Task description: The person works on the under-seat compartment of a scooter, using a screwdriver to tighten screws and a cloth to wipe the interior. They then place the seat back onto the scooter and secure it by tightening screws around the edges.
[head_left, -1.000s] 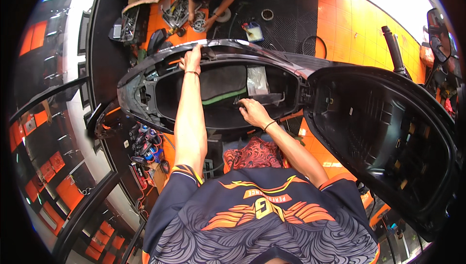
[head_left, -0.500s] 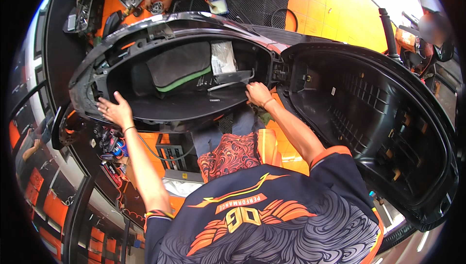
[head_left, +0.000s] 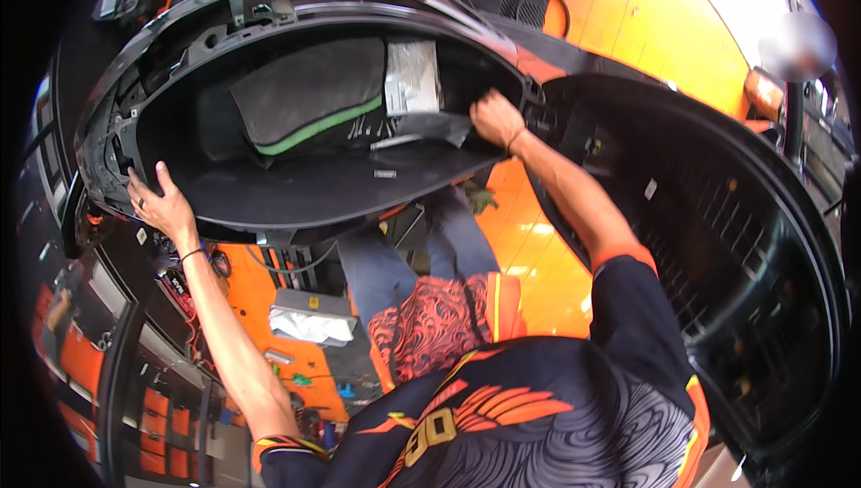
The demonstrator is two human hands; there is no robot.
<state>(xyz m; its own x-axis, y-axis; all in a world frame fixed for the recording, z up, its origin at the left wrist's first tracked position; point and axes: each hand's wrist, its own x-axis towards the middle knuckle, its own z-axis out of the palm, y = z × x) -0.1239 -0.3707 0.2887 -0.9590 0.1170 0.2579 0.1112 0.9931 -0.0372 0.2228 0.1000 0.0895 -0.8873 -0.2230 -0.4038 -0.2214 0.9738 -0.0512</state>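
Well, a scooter's black storage bin [head_left: 305, 187] spans the upper middle of the frame, a green-edged dark pad [head_left: 309, 93] inside. At its left end, the left hand [head_left: 163, 205] spreads its fingers loosely, gripping nothing; far right, the right hand's [head_left: 499, 120] fingers curl, holding what, if anything, I can't tell.

The left hand [head_left: 164, 210], a second ago on the far rim at upper centre, is now at the left end of the storage compartment [head_left: 314, 190], fingers spread. The right hand [head_left: 498, 120] has gone from mid-compartment to its right end, near the hinge [head_left: 536, 93]. The compartment now reaches further left, and the grey box [head_left: 309, 301] at lower left shows more fully.
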